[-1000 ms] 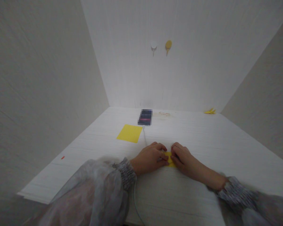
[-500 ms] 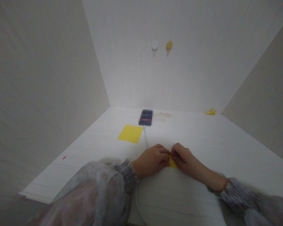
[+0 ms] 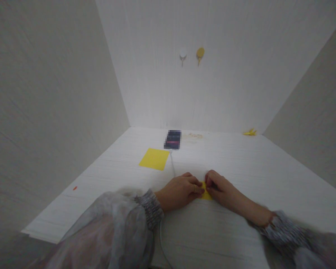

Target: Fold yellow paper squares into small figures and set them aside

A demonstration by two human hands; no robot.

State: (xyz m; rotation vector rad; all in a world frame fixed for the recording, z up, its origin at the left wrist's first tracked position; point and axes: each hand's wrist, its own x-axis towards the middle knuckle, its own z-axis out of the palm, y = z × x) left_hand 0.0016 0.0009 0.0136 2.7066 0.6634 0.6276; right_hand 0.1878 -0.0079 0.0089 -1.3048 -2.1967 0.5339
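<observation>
Between my hands a small piece of yellow paper (image 3: pixel 205 195) lies on the white table, mostly covered by fingers. My left hand (image 3: pixel 182 191), with a ring on one finger, presses its bunched fingertips on the paper's left part. From the other side my right hand (image 3: pixel 221 188) pinches the paper's right edge, its fingers curled together. Whether the paper is folded there I cannot tell. A flat square sheet of yellow paper (image 3: pixel 154 159) rests beyond my left hand, apart from both hands.
A blurred-out dark phone-like device (image 3: pixel 173 139) lies farther back, its cable (image 3: pixel 172 164) running under my left arm. At the back right corner sits a folded yellow paper shape (image 3: pixel 250 132). White and yellow paddle-shaped hooks (image 3: pixel 200 52) are on the back wall. A small red mark (image 3: pixel 75 188) shows at left.
My right hand has shifted slightly to the right, and the gap between the fingertips is a little wider. More of the yellow paper shows between them.
</observation>
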